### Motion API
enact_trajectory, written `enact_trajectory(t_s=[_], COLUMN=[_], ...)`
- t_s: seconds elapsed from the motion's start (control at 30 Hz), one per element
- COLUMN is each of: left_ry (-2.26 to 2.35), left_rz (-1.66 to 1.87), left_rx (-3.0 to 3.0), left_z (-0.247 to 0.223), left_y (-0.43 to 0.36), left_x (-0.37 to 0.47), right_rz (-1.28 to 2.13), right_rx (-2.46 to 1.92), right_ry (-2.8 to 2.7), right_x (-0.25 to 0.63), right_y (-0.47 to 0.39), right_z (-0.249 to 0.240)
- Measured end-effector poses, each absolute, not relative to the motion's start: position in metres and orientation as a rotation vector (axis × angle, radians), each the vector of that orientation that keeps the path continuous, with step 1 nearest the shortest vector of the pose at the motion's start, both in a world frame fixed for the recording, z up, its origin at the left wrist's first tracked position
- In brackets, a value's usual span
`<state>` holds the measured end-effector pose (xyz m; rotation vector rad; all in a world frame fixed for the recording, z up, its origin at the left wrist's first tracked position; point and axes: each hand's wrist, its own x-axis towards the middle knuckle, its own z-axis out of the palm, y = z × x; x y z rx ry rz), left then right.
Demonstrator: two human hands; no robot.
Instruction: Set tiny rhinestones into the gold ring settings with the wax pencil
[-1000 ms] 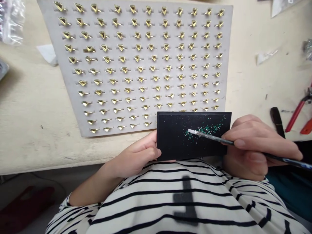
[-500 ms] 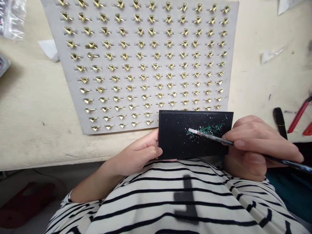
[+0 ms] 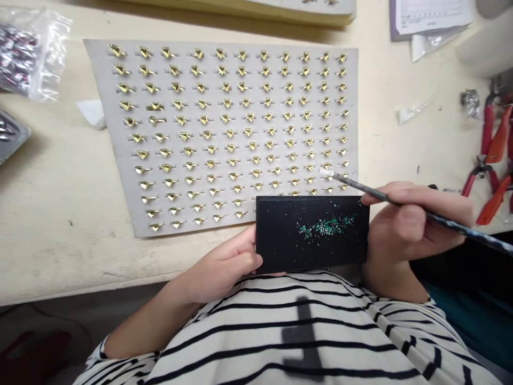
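My left hand (image 3: pixel 228 264) grips the left end of a flat black tray (image 3: pixel 276 246), thumb on top and the other fingers beneath. Tiny green and clear rhinestones (image 3: pixel 326 227) lie scattered across the tray's middle and right. Between the fingers and thumb of my right hand (image 3: pixel 412 219) is a thin dark-handled brush (image 3: pixel 368 191). Its white tip is raised over the near right part of a grey foam board (image 3: pixel 120 182); whether it touches a ring I cannot tell. Rows of gold rings (image 3: pixel 227 103) with triangular tops are set in this board, and the tray covers its near edge.
Red and orange pliers (image 3: pixel 487 166) lie at the right. A bag of dark stones (image 3: pixel 24 59) and a grey box (image 3: pixel 10 136) are at the left. Another ring board (image 3: pixel 256 8) stands at the back, with a notepad (image 3: pixel 428 18) at the back right.
My right hand has lifted the brush from the rhinestones on the tray and moved it forward over the ring board. My left hand still holds the tray. The view has tilted farther forward.
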<state>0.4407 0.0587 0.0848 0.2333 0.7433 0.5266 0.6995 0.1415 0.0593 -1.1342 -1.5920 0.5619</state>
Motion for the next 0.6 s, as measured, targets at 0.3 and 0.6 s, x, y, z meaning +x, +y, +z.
enact_trajectory(t_s=[0.3, 0.6], left_ry=[0.714, 0.723], left_rz=[0.529, 0.528], left_rx=[0.159, 0.17], left_z=[0.084, 0.083], left_y=[0.057, 0.057], left_x=[0.442, 0.441], right_rz=[0.498, 0.522], right_rx=[-1.156, -1.209], right_ry=[-1.558, -1.555], right_x=[0.686, 0.683], right_y=[0.143, 0.143], right_z=[0.051, 0.055])
